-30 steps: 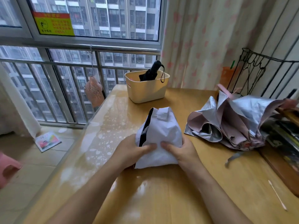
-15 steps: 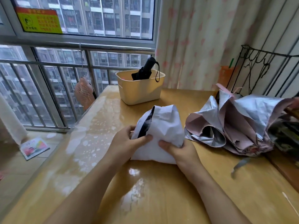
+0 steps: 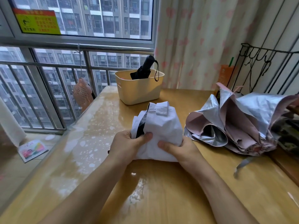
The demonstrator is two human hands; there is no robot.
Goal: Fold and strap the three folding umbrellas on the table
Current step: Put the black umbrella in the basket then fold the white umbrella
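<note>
A white folding umbrella [image 3: 161,125] with a black lining lies bunched at the middle of the wooden table [image 3: 161,191], its strap tab showing at the far end. My left hand [image 3: 127,145] grips its left side, thumb pressed on the fabric. My right hand [image 3: 178,148] grips its right side. A pink and silver umbrella [image 3: 242,120] lies loose and crumpled to the right. A black umbrella [image 3: 144,68], rolled up, stands in a cream basket [image 3: 139,91] at the far edge.
A window with metal railing runs along the left. A curtain hangs behind the basket. A black wire rack [image 3: 265,65] stands at the back right. A small orange fan [image 3: 82,92] sits beside the table's left edge. A booklet [image 3: 32,149] lies on the floor.
Both hands have kept hold of the white umbrella and shifted their grip slightly on the fabric. The strap tab at its far end shows again. The camera view has moved a little.
</note>
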